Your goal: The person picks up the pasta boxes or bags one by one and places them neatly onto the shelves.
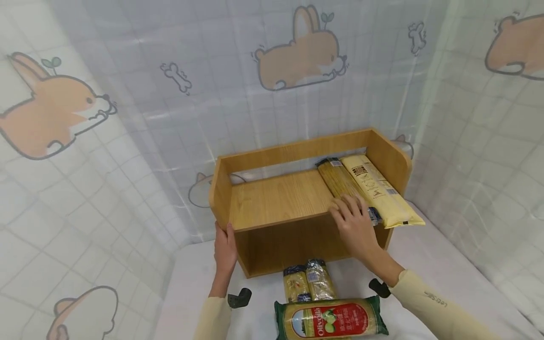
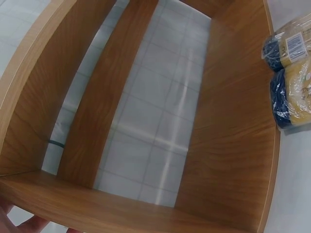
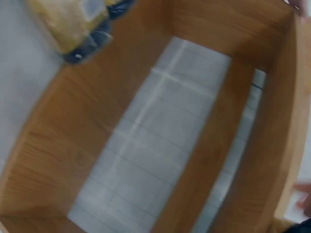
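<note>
At the left end of a two-level wooden shelf [image 1: 280,198], my left hand [image 1: 225,250] holds the side panel near its front edge, with the thumb in front. Its fingers [image 2: 29,224] show partly behind the panel in the left wrist view. My right hand [image 1: 354,231] rests over the front part of a clear spaghetti pack [image 1: 337,177] on the upper board, fingers loosely extended. The pack's dark front end [image 1: 375,216] shows beside the hand. Right of it lies a pale yellow noodle pack [image 1: 376,189], its front end past the board's edge.
Before the shelf lie two small pasta packs with dark ends [image 1: 296,283] [image 1: 319,278]. Nearer is a large green-ended Olivoilà pasta pack [image 1: 331,320] on the white table [image 1: 187,283]. Patterned sheeting [image 1: 204,108] surrounds the table. The lower compartment [image 1: 289,245] faces forward.
</note>
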`<act>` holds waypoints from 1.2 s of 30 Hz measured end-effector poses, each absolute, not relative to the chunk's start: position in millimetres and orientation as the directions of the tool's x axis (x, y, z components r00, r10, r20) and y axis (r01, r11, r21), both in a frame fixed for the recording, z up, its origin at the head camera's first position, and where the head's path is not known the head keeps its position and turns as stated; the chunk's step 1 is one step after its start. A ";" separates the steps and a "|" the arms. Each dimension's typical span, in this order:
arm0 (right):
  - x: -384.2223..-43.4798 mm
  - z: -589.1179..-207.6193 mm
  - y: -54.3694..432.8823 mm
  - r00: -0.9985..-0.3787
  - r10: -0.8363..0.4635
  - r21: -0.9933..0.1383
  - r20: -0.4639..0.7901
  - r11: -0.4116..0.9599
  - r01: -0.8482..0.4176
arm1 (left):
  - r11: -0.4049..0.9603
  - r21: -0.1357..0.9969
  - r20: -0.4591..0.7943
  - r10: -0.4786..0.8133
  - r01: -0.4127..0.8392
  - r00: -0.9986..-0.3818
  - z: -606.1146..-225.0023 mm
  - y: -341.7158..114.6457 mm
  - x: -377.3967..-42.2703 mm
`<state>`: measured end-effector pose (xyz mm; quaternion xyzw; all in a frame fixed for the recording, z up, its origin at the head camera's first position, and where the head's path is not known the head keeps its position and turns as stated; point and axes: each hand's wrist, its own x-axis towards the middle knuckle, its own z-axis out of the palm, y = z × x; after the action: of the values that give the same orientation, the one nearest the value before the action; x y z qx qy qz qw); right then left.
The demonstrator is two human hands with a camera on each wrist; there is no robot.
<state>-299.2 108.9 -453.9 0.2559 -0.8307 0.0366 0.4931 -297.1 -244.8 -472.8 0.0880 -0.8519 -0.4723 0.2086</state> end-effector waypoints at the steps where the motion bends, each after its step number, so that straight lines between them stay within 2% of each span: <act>1: -297.1 -457.6 108.3 -0.329 -0.426 0.217 0.843 0.829 -0.516 | 0.541 0.840 0.272 -0.349 0.044 -0.897 -473.5 -244.2 -296.7; 4: -291.5 -470.3 108.6 -0.188 -0.525 0.302 0.830 0.706 -0.640 | 0.555 0.831 0.277 -0.345 0.043 -0.897 -475.5 -241.9 -297.0; 6: -288.5 -478.8 110.1 -0.128 -0.585 0.355 0.801 0.636 -0.685 | 0.562 0.826 0.279 -0.342 0.043 -0.897 -477.3 -240.5 -297.1; 8: -285.2 -486.7 112.4 -0.097 -0.639 0.392 0.763 0.576 -0.717 | 0.564 0.825 0.279 -0.340 0.043 -0.898 -479.3 -239.4 -297.3; 11: -280.1 -497.8 115.9 -0.092 -0.705 0.416 0.704 0.513 -0.751 | 0.565 0.824 0.273 -0.345 0.033 -0.898 -482.4 -239.0 -296.6; 14: -275.7 -506.7 118.3 -0.126 -0.747 0.373 0.652 0.461 -0.806 | 0.565 0.825 0.274 -0.345 0.035 -0.898 -483.2 -239.3 -296.3; 16: -272.2 -511.7 119.7 -0.181 -0.777 0.309 0.604 0.437 -0.845 | 0.564 0.825 0.280 -0.348 0.040 -0.895 -482.5 -239.7 -296.2; 18: -267.6 -515.8 121.0 -0.267 -0.812 0.224 0.519 0.431 -0.874 | 0.560 0.828 0.286 -0.352 0.045 -0.891 -481.4 -240.1 -296.5; 21: -258.2 -520.3 123.0 -0.417 -0.858 0.066 0.299 0.455 -0.888 | 0.556 0.830 0.293 -0.359 0.049 -0.886 -479.5 -240.7 -296.9; 24: -249.7 -524.8 124.6 -0.519 -0.854 -0.074 0.038 0.516 -0.854 | 0.549 0.834 0.283 -0.358 0.044 -0.890 -477.5 -241.3 -297.2; 26: -245.6 -529.6 126.2 -0.537 -0.839 -0.136 -0.091 0.544 -0.828 | 0.544 0.837 0.280 -0.352 0.048 -0.893 -475.9 -241.4 -297.2; 29: -240.6 -538.4 128.8 -0.537 -0.822 -0.201 -0.191 0.568 -0.798 | 0.541 0.840 0.275 -0.347 0.049 -0.897 -474.6 -241.8 -297.4; 33: -233.5 -548.6 132.2 -0.519 -0.820 -0.301 -0.240 0.571 -0.764 | 0.543 0.838 0.277 -0.353 0.046 -0.894 -474.1 -243.2 -297.0; 36: -229.7 -555.3 132.7 -0.508 -0.829 -0.328 -0.232 0.559 -0.762 | 0.541 0.840 0.276 -0.360 0.041 -0.891 -474.0 -244.3 -296.1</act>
<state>-229.7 132.7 -555.3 0.4607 -0.8635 0.0920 -0.1835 -296.1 -244.3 -474.0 0.0937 -0.8515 -0.4697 0.2135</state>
